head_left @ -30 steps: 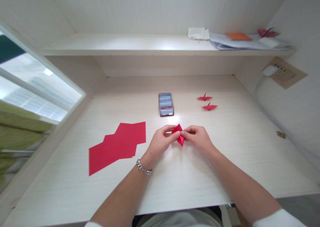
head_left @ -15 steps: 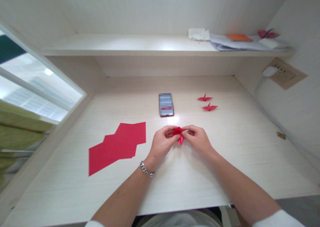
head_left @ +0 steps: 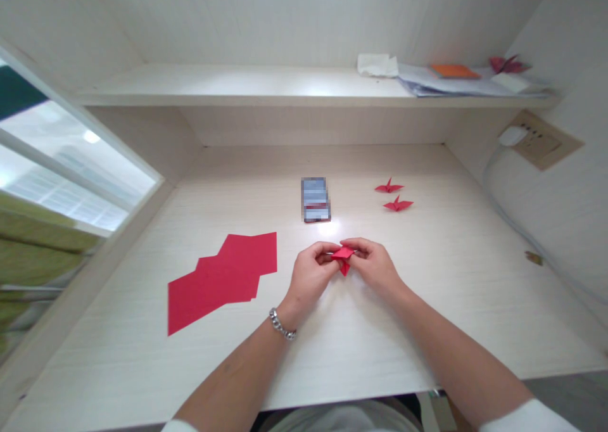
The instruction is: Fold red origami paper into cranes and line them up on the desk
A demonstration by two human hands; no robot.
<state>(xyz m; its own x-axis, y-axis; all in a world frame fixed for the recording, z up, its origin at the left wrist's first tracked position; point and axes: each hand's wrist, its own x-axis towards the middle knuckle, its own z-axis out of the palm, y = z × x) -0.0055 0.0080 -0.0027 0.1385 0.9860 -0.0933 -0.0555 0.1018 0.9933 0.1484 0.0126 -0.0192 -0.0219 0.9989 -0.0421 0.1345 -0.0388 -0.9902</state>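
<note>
Between my two hands is a small piece of folded red paper (head_left: 344, 253), with a pointed end hanging toward me. My left hand (head_left: 311, 268) pinches its left side between thumb and fingers. From the right, my right hand (head_left: 373, 261) grips the other side, closed in the same way. Fingertips cover parts of the folds. Two finished red paper cranes (head_left: 389, 186) sit beyond my right hand, one just in front of the other. Flat red paper sheets (head_left: 223, 272) lie overlapped on the desk to the left of my left hand.
A phone (head_left: 315, 200) lies behind my hands on the desk (head_left: 361, 356). Above, the shelf (head_left: 228, 80) carries crumpled tissue (head_left: 377, 65), papers, an orange pad (head_left: 455, 71) and a red folded paper piece. A cable (head_left: 510, 220) runs along the right wall from a socket.
The upper part of the folded red paper has tilted and now shows as a flatter, wider diamond. My fingers have shifted slightly around it; everything else stays put.
</note>
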